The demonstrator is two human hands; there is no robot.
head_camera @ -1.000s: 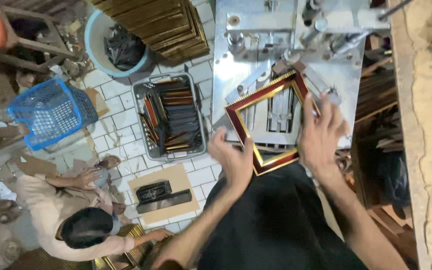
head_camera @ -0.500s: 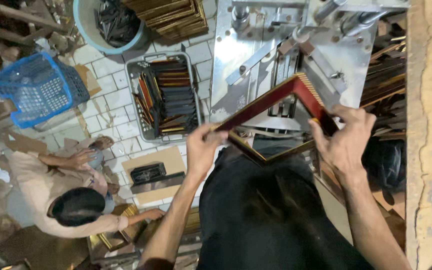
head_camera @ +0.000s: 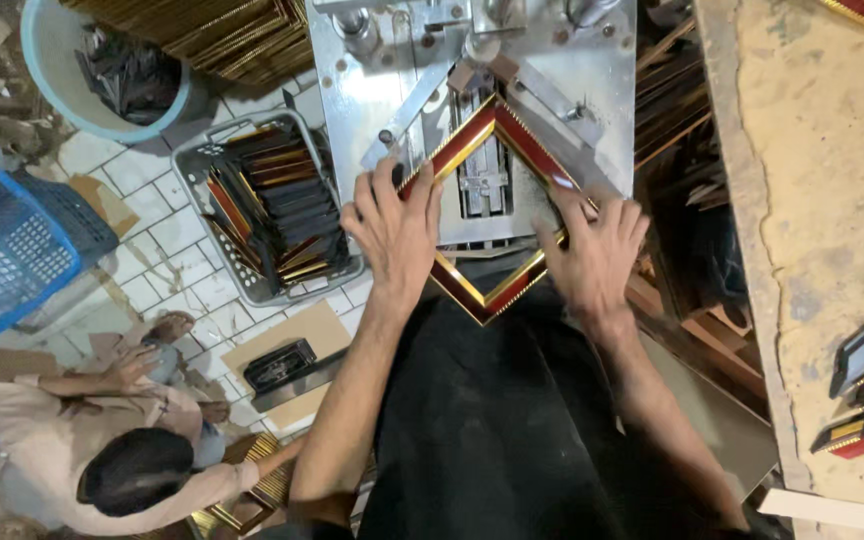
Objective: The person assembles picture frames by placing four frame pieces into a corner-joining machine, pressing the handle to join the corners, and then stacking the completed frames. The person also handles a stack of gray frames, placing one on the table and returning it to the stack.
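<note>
That red-and-gold picture frame [head_camera: 492, 130] lies flat on the metal joining machine [head_camera: 372, 80], top corner in its V. Left hand [head_camera: 392, 225] and right hand [head_camera: 592, 250] press down, fingers spread. Looks light, stiff, weak at the corners, so hold the rails.

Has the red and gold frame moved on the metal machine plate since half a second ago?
Yes. The red and gold frame was tilted up off the metal machine plate; now it lies flat, top corner in the clamp, under the left hand and right hand.
</note>
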